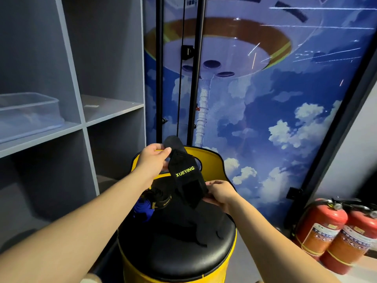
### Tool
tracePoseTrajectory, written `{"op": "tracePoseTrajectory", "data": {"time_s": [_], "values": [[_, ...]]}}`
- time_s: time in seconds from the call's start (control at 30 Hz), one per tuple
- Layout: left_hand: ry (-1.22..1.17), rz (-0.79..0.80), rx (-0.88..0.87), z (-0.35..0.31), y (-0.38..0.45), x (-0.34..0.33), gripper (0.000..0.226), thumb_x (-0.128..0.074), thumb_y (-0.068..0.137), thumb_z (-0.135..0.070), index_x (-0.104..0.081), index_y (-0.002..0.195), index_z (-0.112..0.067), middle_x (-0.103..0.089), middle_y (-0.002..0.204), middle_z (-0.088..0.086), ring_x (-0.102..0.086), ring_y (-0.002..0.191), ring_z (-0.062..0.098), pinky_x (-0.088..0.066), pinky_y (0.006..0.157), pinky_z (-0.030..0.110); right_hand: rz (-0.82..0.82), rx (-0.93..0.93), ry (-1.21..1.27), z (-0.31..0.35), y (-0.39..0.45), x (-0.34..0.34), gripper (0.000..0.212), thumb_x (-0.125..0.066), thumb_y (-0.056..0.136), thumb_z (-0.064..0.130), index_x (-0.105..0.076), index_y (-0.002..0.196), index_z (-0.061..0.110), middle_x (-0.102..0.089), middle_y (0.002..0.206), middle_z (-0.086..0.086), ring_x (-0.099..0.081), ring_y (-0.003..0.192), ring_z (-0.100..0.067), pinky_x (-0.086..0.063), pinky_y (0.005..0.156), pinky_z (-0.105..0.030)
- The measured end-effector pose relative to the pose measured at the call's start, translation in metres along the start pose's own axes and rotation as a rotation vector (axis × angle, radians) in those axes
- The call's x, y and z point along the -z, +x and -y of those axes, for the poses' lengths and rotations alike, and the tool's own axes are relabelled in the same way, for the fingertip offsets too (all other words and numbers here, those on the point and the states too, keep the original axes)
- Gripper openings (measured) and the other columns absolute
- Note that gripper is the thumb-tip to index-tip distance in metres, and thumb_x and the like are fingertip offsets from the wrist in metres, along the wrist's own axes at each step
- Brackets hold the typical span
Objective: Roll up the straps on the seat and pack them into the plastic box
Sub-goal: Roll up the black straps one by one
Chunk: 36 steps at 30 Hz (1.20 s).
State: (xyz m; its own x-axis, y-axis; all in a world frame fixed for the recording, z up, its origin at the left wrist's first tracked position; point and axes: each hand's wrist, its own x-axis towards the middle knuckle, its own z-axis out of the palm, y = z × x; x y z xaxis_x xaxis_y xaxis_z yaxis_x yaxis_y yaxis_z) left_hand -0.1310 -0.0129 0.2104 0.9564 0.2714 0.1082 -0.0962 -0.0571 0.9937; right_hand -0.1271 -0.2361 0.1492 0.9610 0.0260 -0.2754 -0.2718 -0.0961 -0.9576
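Observation:
A black strap with green lettering is stretched in the air above the black seat of a yellow chair. My left hand pinches its upper end. My right hand grips its lower end. On the seat's left side lie a rolled black strap and a blue strap. More black straps lie loose on the seat, hard to tell apart from the dark cushion. The clear plastic box stands on a shelf at the left.
Grey shelving fills the left side, with open compartments beside and below the box. Two black poles rise behind the chair before a blue sky mural. Two red fire extinguishers stand on the floor at right.

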Motion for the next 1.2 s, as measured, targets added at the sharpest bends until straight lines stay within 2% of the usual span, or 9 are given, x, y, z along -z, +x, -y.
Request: {"op": "tracePoseTrajectory", "data": {"time_s": [0.1,0.23,0.4,0.57,0.73,0.8,0.93,1.07,1.2], "values": [[0.022,0.009,-0.046,-0.012,0.002,-0.004,0.009,-0.064,0.097,-0.02,-0.065,0.106,-0.018,-0.076,0.097,0.006,-0.073,0.074,0.02,-0.062,0.076,0.04,-0.001,0.061,-0.007,0.008,0.0,0.002,0.015,-0.056,0.098,0.01,-0.07,0.099,0.01,-0.072,0.1,-0.016,-0.067,0.085,-0.024,-0.058,0.08,-0.036],[0.08,0.048,-0.11,-0.031,0.006,-0.014,0.002,-0.063,0.098,-0.019,-0.064,0.099,-0.02,-0.075,0.095,0.005,-0.069,0.069,0.016,-0.055,0.067,0.033,0.051,0.299,0.043,0.041,-0.007,-0.005,0.021,-0.06,0.099,0.031,-0.075,0.097,0.015,-0.074,0.095,-0.007,-0.068,0.092,-0.022,-0.052,0.094,-0.039],[0.068,0.108,-0.176,-0.051,0.01,-0.019,0.005,-0.062,0.098,-0.013,-0.063,0.103,-0.013,-0.075,0.098,0.013,-0.069,0.077,0.022,-0.058,0.081,0.04,-0.012,0.576,-0.128,0.078,-0.02,-0.014,0.027,-0.076,0.088,0.035,-0.069,0.111,0.023,-0.071,0.102,0.005,-0.067,0.095,-0.009,-0.054,0.089,-0.025],[0.037,0.105,-0.177,-0.064,0.006,-0.012,0.013,-0.063,0.098,-0.016,-0.066,0.11,-0.012,-0.074,0.098,0.011,-0.067,0.079,0.018,-0.056,0.067,0.027,0.05,0.628,-0.123,0.092,-0.018,-0.019,0.016,-0.078,0.087,0.027,-0.074,0.101,0.02,-0.076,0.092,0.004,-0.071,0.088,-0.01,-0.057,0.092,-0.033],[-0.155,0.172,-0.048,-0.051,-0.009,-0.002,0.018,-0.067,0.095,-0.029,-0.071,0.107,-0.017,-0.075,0.097,0.004,-0.071,0.087,0.02,-0.056,0.073,0.03,0.036,0.648,-0.041,0.096,-0.019,-0.023,0.018,-0.078,0.087,0.025,-0.074,0.103,0.018,-0.073,0.091,-0.007,-0.067,0.084,-0.016,-0.056,0.084,-0.037],[-0.098,0.208,-0.079,-0.044,-0.014,-0.002,0.022,-0.067,0.095,-0.018,-0.071,0.116,-0.013,-0.076,0.1,0.005,-0.073,0.091,0.021,-0.06,0.075,0.029,0.034,0.634,0.001,0.1,-0.022,-0.02,0.018,-0.076,0.089,0.021,-0.073,0.105,0.013,-0.072,0.089,-0.006,-0.066,0.08,-0.013,-0.054,0.076,-0.03],[-0.045,0.166,-0.106,-0.039,-0.022,-0.009,0.022,-0.065,0.096,-0.01,-0.072,0.117,-0.013,-0.078,0.088,0.001,-0.074,0.08,0.017,-0.059,0.064,0.027,0.045,0.622,0.025,0.101,-0.035,-0.014,0.019,-0.073,0.091,0.019,-0.073,0.107,0.009,-0.075,0.093,-0.003,-0.069,0.079,-0.006,-0.05,0.068,-0.016],[0.032,0.181,-0.149,-0.042,-0.033,-0.015,0.014,-0.061,0.099,-0.02,-0.069,0.11,-0.023,-0.075,0.078,-0.003,-0.072,0.068,0.015,-0.053,0.055,0.029,0.07,0.605,-0.031,0.097,-0.054,-0.002,0.016,-0.066,0.097,0.019,-0.068,0.105,0.005,-0.067,0.076,-0.001,-0.061,0.062,-0.015,-0.052,0.058,-0.025],[0.169,0.281,-0.222,-0.038,-0.044,-0.015,0.008,-0.056,0.102,-0.03,-0.062,0.106,-0.032,-0.076,0.088,0.006,-0.072,0.078,0.028,-0.055,0.067,0.041,0.078,0.597,-0.117,0.09,-0.068,0.007,0.014,-0.061,0.1,0.022,-0.062,0.103,0.008,-0.064,0.071,-0.004,-0.059,0.053,-0.028,-0.052,0.048,-0.03]]}}
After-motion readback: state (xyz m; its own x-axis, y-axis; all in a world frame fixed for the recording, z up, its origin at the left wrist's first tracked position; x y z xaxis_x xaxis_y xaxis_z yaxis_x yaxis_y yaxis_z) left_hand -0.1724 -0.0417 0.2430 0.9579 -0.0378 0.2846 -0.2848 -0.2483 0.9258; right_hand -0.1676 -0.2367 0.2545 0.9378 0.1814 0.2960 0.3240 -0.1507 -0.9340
